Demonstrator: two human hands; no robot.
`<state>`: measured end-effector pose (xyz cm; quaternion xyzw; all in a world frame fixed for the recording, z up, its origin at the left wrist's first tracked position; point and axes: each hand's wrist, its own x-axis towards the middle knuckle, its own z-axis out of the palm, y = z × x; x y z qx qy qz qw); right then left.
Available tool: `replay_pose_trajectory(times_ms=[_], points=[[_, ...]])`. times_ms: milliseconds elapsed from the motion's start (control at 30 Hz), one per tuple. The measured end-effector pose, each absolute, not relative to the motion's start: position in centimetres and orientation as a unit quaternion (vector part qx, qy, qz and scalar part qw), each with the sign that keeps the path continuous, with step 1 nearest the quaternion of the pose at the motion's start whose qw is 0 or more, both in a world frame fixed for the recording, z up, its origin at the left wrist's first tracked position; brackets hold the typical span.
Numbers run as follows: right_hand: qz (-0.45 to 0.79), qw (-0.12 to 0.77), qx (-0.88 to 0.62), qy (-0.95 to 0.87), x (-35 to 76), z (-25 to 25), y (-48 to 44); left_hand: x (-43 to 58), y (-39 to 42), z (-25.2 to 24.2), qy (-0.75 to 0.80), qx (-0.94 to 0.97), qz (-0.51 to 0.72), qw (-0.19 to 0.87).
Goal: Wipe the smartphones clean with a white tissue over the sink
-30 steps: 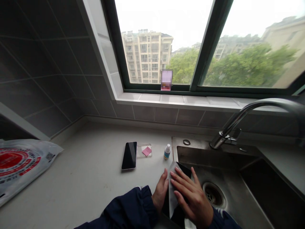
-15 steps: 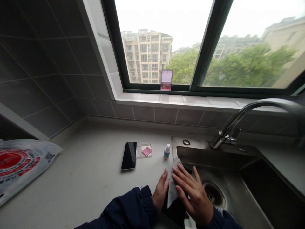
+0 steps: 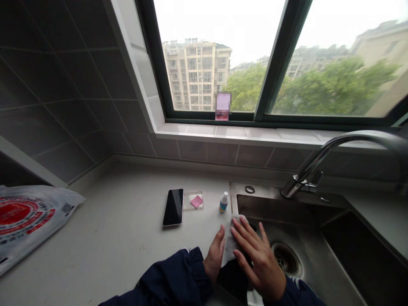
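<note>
From my remote station I read the view as follows. The window (image 3: pixel 223 63) fills the top, its sill above grey wall tiles. The pale counter (image 3: pixel 127 238) runs from the left corner to the steel sink (image 3: pixel 255 194).

The sink has two basins. The near one shows a round drain (image 3: pixel 284 257) and nothing loose inside that I can make out. The right one is dark, and I cannot tell its contents. The faucet (image 3: pixel 334 146) arches over them from the back rim.

At far left a white plastic bag (image 3: pixel 28 221) with red print lies flat on the counter. What it holds is hidden.

Over the near left corner of the sink, the left grip (image 3: pixel 214 255) closes on the left edge of a dark slab (image 3: pixel 234 276), with the thumb lying along it and the fingers hidden. The right grip (image 3: pixel 256 257) is wide, fingers spread flat, pressing a white cloth (image 3: pixel 228 242) onto the top of the slab.

Behind them, a black phone (image 3: pixel 173 207) lies screen up. Just beside it on its right is a clear case (image 3: pixel 193 199), open side up, containing one pink slip (image 3: pixel 196 201). A small bottle (image 3: pixel 223 202) with a white cap stands upright between the case and the sink rim, near the cloth and apart from both grips. Its fill level is too small to read.
</note>
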<state>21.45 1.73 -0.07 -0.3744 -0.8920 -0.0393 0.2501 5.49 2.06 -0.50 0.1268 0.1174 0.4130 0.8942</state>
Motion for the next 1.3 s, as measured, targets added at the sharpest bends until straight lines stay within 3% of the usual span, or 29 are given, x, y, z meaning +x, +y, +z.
replay_pose_trajectory(times_ms=[167, 433, 1300], points=[[-0.012, 0.251, -0.302, -0.920, 21.2, 0.8, 1.4, 5.7, 2.1, -1.7, 0.137, 0.063, 0.471, 0.869], [-0.045, 0.233, -0.400, -0.885, 22.0, -0.4, 2.3, 5.2, 1.9, -0.1, 0.124, 0.162, 0.381, 0.902], [-0.026, 0.235, -0.415, -0.879, 21.7, -0.7, 2.0, 5.2, 1.8, 0.3, 0.127, 0.163, 0.401, 0.893]])
